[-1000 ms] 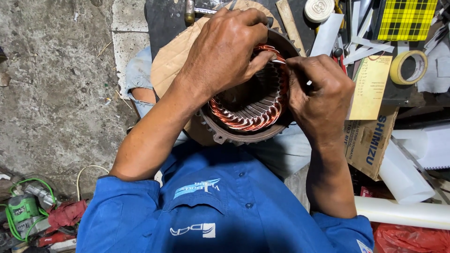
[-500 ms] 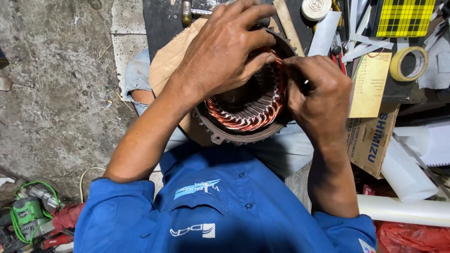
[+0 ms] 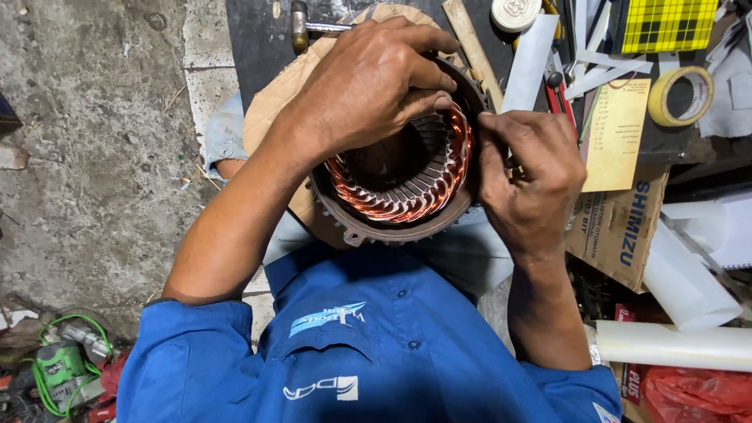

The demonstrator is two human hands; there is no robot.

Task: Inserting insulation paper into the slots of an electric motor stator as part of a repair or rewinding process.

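A motor-repair workshop, worked at floor level. Evidence: a stator (image 3: pixel 399 184) with exposed copper windings, stained and cracked concrete floor (image 3: pixel 86 157), a hammer (image 3: pixel 301 25), a roll of masking tape (image 3: pixel 680 95), cut strips of white insulation paper (image 3: pixel 529 66), cardboard boxes (image 3: pixel 623 227), rolled white sheet (image 3: pixel 674 345), and a blue work shirt (image 3: pixel 352 352).

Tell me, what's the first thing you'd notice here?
The round motor stator with shiny copper windings, in the middle on the person's lap. The left hand grips its top rim and the right hand pinches its right edge. A yellow tape roll lies top right.
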